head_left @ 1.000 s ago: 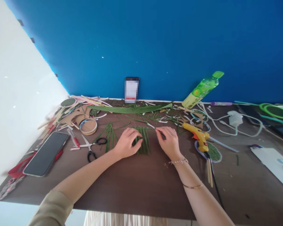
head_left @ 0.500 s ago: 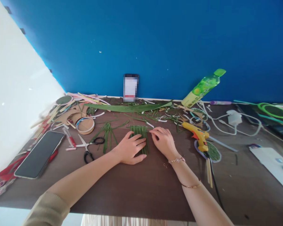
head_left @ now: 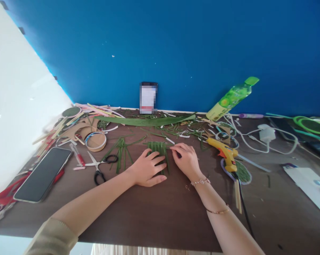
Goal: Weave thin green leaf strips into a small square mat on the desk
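Note:
Green leaf strips (head_left: 157, 146) lie side by side on the dark table, woven into a small mat. My left hand (head_left: 148, 168) rests flat over them with its fingers spread, hiding much of the weave. At the mat's right edge, my right hand (head_left: 185, 157) has thumb and forefinger pinched together on the end of a thin leaf strip that runs toward the mat. More loose leaf strips (head_left: 121, 156) fan out left of my left hand. Scissors (head_left: 97, 164) with black handles lie beside them, blades apart.
A yellow glue gun (head_left: 225, 156) lies right of my hands, its black cord running toward the front edge. A green bottle (head_left: 233, 99) and a phone (head_left: 148, 98) lean on the blue wall. Another phone (head_left: 44, 174) lies left. A long leaf (head_left: 149, 121) and scraps line the back.
Both hands hold almost the same pose over the mat. The whole view has shifted very slightly.

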`<control>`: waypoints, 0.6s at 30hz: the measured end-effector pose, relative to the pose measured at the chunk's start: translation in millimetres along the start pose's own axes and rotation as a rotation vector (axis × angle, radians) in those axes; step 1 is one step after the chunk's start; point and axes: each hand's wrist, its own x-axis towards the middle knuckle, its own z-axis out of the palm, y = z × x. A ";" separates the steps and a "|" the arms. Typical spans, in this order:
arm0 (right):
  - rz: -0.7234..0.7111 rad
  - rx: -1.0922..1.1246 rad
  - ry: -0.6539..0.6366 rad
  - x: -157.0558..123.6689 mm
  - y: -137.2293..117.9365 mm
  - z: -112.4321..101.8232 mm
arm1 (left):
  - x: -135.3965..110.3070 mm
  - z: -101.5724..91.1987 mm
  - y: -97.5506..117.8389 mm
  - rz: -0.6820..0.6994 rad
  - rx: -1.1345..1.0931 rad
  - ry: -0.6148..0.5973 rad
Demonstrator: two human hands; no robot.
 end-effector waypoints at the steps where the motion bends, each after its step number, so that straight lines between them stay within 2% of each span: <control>1: 0.003 0.000 0.003 0.0 0.0 0.2 | -0.1 -0.2 -0.1 0.001 -0.004 -0.002; 9: 0.020 0.024 0.006 -0.2 0.1 1.8 | 0.4 -3.0 -0.8 0.054 -0.043 -0.059; 18: 0.027 0.044 0.017 0.1 -0.7 1.8 | 0.3 -2.7 -0.3 0.045 -0.026 -0.034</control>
